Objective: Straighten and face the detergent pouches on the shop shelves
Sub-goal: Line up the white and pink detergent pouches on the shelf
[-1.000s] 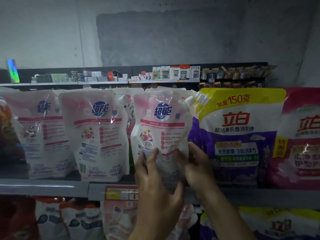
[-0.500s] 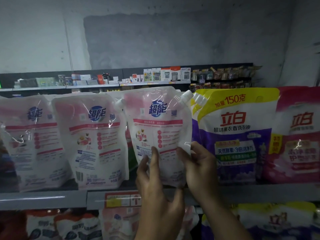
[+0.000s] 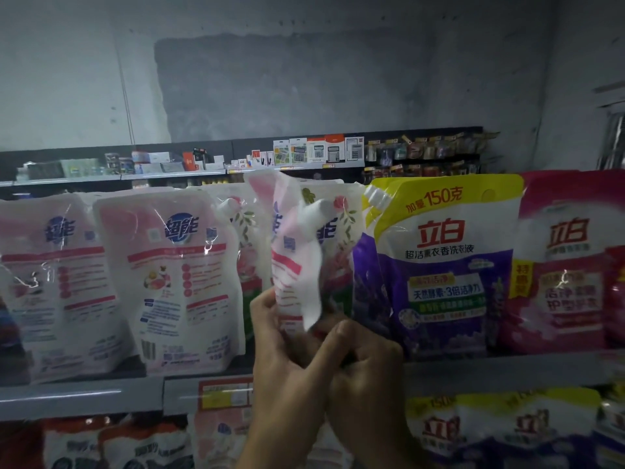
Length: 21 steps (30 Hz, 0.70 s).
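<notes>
the held pouch (image 3: pixel 293 255) is at the middle of the upper shelf (image 3: pixel 84 396), lifted just clear of the row and turned nearly edge-on, so neither face points at the aisle. the left hand (image 3: pixel 287 353) has its fingers curled round the pouch's lower left edge. the right hand (image 3: pixel 367 362) is curled round the lower right corner, knuckles outward; the exact contact there is hidden behind the fingers.

step in hand: rotating one pouch so that its printed front faces out. the next move calls for finishing the turn, setting the base flat on the shelf in the gap, and aligning the front with the row.

the pouch is thin glossy film, soft and creased, with a white spout at its upper corner. it sags under its liquid load, so support it from the base.

directly behind it stands a floral pouch (image 3: pixel 345 228) with its front facing out. just to the left, a white pouch (image 3: pixel 176 286) shows its back panel with barcode and will likely need the same turn. just to the right, a purple pouch (image 3: pixel 443 265) with a yellow top faces out. a price label (image 3: pixel 223 396) sits on the shelf edge below.
</notes>
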{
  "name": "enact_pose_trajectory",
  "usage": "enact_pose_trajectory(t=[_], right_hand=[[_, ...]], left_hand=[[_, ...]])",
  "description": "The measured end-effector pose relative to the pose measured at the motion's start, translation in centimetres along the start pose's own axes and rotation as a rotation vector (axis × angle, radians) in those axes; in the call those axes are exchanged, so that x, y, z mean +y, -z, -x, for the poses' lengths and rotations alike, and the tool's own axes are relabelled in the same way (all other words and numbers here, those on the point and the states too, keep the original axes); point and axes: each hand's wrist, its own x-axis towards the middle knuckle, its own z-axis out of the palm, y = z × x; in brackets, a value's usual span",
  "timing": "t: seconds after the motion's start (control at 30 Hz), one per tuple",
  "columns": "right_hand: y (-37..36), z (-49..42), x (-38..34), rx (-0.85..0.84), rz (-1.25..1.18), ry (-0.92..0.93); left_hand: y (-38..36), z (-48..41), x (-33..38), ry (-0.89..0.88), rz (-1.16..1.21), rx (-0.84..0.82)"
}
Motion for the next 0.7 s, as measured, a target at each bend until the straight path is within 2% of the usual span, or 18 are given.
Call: enact_pose_trajectory(t=[0.1,0.2,0.37,0.53,0.63,0.7], right_hand=[[0.1,0.2,-0.6,-0.064,0.187,0.124],[0.5,0.3,-1.0,-0.139,0.254,0.149],[0.4,0.6,-1.4,-0.218,0.250,0.101],[0.1,0.3,-0.5,-0.295,0.176,0.149],[0.3,0.3,0.6,-0.239,0.107,0.138],[0.5,0.3,1.5,-0.136,0.171,0.178]], left_hand=[[0.2,-0.3,0.0,0.028,0.107,0.004],[0.4,-0.9,0.3,0.031,0.173,-0.015],[1.0,-2.7,-0.1,-0.141,-0.001,0.057],[1.8,-4.2,-0.5,-0.158,-0.021,0.035],[2.6,-5.3,-0.7,-0.122,-0.075,-0.004],[3.0,-6.1,-0.9,-0.083,-0.091,-0.022]])
